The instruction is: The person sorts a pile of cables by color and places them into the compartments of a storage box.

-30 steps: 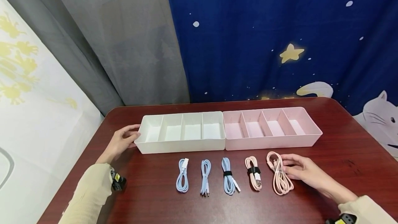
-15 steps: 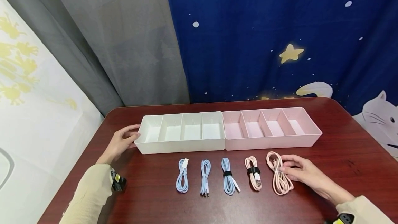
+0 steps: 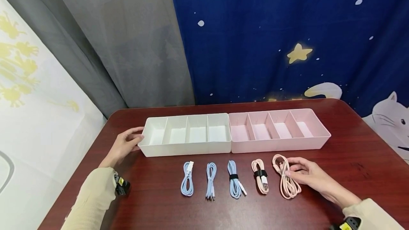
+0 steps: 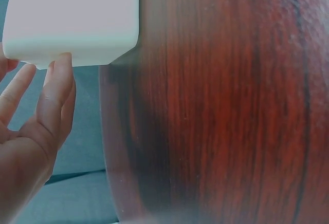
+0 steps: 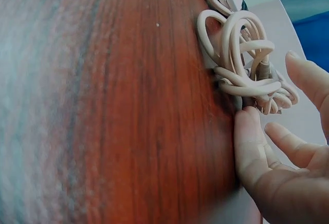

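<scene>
At the left end of the white divided box (image 3: 185, 150), my left hand (image 3: 123, 146) rests its fingertips against the short wall; the left wrist view shows the fingers (image 4: 54, 93) fairly straight at that wall. My right hand (image 3: 311, 176) lies beside a coiled pale pink cable (image 3: 289, 184), the rightmost in a row. In the right wrist view the thumb (image 5: 249, 136) meets the coil's near edge while the other fingers stay spread apart from it. To its left lie another pink cable (image 3: 260, 176) with a black strap and three blue cables (image 3: 234, 180).
A pink divided box (image 3: 278, 144) stands end to end with the white one behind the cables, all compartments bare. The dark red wooden table (image 3: 153, 208) ends at a back edge before grey (image 3: 134, 45) and blue star-patterned curtains (image 3: 249, 38).
My right hand has slid slightly left, and the rightmost pink cable has shifted a little left with it. The left hand and the boxes hold their places.
</scene>
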